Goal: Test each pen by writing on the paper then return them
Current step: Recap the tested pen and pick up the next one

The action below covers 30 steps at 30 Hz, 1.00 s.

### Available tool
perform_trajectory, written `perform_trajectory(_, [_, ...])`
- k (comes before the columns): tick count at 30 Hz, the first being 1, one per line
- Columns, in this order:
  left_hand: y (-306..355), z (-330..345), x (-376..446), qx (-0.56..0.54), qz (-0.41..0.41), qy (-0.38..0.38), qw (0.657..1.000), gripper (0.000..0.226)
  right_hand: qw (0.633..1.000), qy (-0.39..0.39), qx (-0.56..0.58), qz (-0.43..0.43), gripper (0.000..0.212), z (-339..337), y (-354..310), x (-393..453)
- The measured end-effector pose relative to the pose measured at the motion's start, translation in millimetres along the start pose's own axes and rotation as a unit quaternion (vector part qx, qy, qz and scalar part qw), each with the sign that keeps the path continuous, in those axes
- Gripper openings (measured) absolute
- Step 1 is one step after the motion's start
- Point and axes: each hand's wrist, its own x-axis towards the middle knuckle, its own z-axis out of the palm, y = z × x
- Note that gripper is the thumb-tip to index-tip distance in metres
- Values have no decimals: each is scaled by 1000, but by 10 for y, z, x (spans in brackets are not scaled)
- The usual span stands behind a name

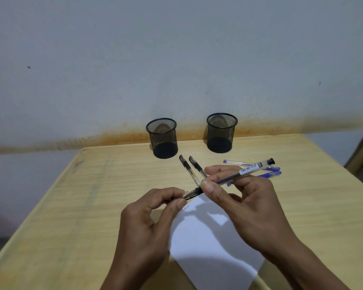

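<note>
My right hand (239,201) grips the clear barrel of a black pen (245,170), which slants up to the right above the paper. My left hand (153,218) pinches that pen's tip end, where the cap (188,195) sits. Below both hands lies a white sheet of paper (208,243) with faint scribbles near its top corner. Two more black pens (190,168) rest on the table just beyond my hands. Blue pens (268,172) lie to the right, partly hidden behind the held pen.
Two black mesh pen cups stand by the wall, one on the left (163,137) and one on the right (220,132), with nothing seen inside. The wooden table (76,206) has its left edge and far right edge in view.
</note>
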Motion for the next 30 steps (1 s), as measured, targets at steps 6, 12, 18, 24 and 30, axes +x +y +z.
perform_trajectory(6, [-12,-26,-17,-4,30,-16,999,10,999,-7,-32,-10,22,56,13,-24])
perform_trajectory(12, [-43,-79,108,-6,68,15,998,8,1000,-22,13,-6,15,170,-4,23])
perform_trajectory(18, [13,-207,310,0,26,-29,999,5,999,-20,34,19,25,-1,-198,235])
perform_trajectory(24, [-109,-408,425,28,-3,-70,997,6,946,-104,-304,-48,9,-59,-232,348])
perform_trajectory(30, [-356,-399,407,88,-56,-9,995,50,911,-89,-401,-28,10,278,30,499])
